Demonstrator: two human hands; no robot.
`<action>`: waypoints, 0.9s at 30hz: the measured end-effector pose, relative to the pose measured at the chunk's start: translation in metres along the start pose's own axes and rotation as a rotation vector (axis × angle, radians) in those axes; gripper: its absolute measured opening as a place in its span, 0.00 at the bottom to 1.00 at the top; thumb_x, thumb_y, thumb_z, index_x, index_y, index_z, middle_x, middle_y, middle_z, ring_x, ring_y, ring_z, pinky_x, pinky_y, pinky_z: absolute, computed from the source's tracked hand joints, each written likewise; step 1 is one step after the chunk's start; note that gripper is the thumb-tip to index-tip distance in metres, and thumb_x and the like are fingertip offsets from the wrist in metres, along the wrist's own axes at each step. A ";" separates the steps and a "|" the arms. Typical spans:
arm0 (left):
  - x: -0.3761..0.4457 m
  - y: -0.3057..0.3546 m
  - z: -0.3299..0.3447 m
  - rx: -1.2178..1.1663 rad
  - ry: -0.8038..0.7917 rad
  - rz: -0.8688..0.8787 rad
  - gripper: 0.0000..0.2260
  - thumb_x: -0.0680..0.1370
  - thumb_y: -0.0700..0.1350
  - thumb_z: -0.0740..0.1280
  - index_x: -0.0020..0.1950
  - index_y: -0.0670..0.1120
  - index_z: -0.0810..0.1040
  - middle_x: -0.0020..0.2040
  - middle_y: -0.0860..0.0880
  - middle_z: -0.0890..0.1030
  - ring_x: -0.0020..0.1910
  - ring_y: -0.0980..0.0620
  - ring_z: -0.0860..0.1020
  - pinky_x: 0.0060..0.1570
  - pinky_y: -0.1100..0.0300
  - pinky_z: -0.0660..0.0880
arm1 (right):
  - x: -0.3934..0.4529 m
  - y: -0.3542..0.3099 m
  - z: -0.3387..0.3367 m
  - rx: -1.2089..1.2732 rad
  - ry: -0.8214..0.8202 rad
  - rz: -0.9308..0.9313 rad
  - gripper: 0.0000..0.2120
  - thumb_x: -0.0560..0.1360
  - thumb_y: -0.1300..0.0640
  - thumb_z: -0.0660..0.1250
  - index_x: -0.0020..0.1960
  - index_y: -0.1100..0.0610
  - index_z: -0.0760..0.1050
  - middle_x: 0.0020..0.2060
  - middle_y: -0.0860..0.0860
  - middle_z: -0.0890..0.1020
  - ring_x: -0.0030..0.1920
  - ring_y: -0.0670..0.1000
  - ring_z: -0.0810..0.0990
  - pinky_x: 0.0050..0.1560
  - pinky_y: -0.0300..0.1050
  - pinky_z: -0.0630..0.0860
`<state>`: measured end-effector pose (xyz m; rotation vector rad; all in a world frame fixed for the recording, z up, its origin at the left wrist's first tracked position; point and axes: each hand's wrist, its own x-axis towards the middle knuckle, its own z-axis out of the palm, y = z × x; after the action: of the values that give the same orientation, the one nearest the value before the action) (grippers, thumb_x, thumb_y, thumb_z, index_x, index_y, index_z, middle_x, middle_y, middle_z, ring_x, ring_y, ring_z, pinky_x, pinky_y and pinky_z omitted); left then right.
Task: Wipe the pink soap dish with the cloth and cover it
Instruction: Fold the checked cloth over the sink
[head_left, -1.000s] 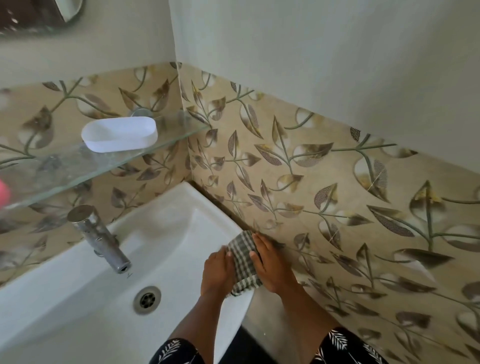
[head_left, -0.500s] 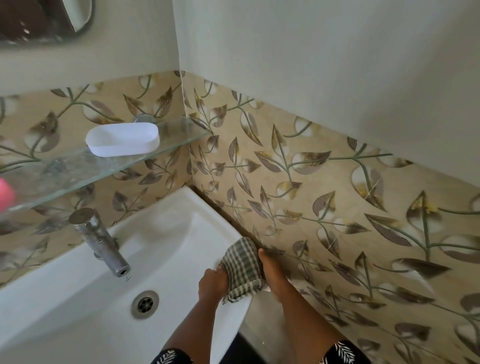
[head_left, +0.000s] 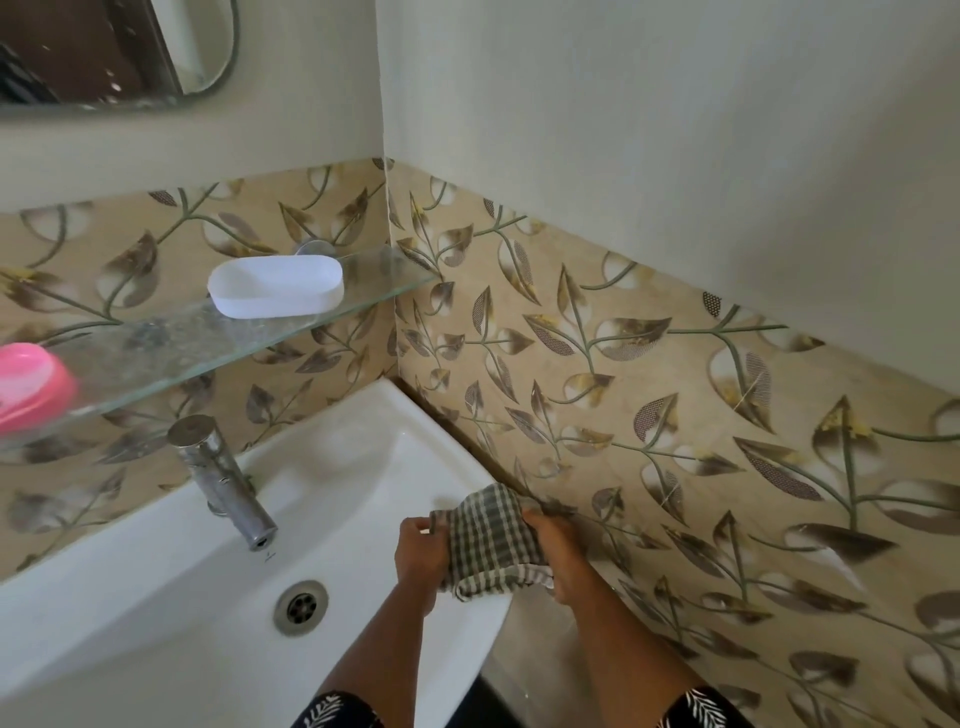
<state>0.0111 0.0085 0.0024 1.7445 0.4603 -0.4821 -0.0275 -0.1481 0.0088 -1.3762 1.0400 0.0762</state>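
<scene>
At about five o'clock in the head view, over the right rim of the white sink (head_left: 156, 613), both hands hold the checked cloth (head_left: 491, 545) bunched between them. The left hand (head_left: 418, 558) has its fingers curled round the cloth's left edge, and the right hand (head_left: 558, 545) pinches the right side of the bundle close to the leaf-patterned wall tiles (head_left: 675, 415). The pink soap dish (head_left: 31, 387) lies well apart from them, out at nine o'clock on the glass shelf (head_left: 208, 353), cut off by the left edge of the frame, so only its right end shows; its long axis appears to run along the shelf, though with so much of it out of view that is hard to be sure of. From the cloth the dish lies up and to the left, roughly toward ten o'clock, past the chrome tap (head_left: 223, 478) that stands between them. The left hand is the nearer of the two, so the reach would most likely cross above the tap on that side. A white oval piece (head_left: 275, 286), open side up, rests farther right on the same shelf at about eleven o'clock, well apart from the dish; it may be the cover. Judging by this, wiping has not yet begun and the dish is uncovered.
</scene>
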 end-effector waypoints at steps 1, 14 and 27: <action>-0.002 0.004 -0.003 0.006 0.017 0.023 0.12 0.80 0.50 0.61 0.58 0.44 0.71 0.49 0.47 0.76 0.41 0.51 0.74 0.28 0.61 0.68 | -0.004 -0.001 0.000 0.014 0.022 -0.029 0.18 0.76 0.56 0.66 0.62 0.66 0.74 0.55 0.59 0.80 0.51 0.57 0.78 0.53 0.48 0.76; -0.040 0.068 -0.052 -0.131 0.208 0.462 0.04 0.80 0.45 0.61 0.53 0.46 0.70 0.46 0.45 0.78 0.45 0.45 0.77 0.47 0.52 0.76 | -0.063 -0.059 0.025 0.182 -0.123 -0.203 0.19 0.73 0.58 0.71 0.62 0.60 0.72 0.53 0.58 0.82 0.50 0.60 0.82 0.49 0.54 0.81; -0.081 0.098 -0.149 -0.157 0.172 0.553 0.12 0.80 0.53 0.58 0.48 0.44 0.69 0.42 0.49 0.76 0.43 0.51 0.74 0.47 0.52 0.72 | -0.147 -0.102 0.050 0.236 -0.646 -0.151 0.15 0.69 0.64 0.69 0.55 0.65 0.79 0.51 0.62 0.84 0.50 0.61 0.84 0.50 0.55 0.78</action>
<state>0.0084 0.1284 0.1573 1.6772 0.1157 0.0969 -0.0232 -0.0590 0.1716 -1.0970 0.3891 0.2594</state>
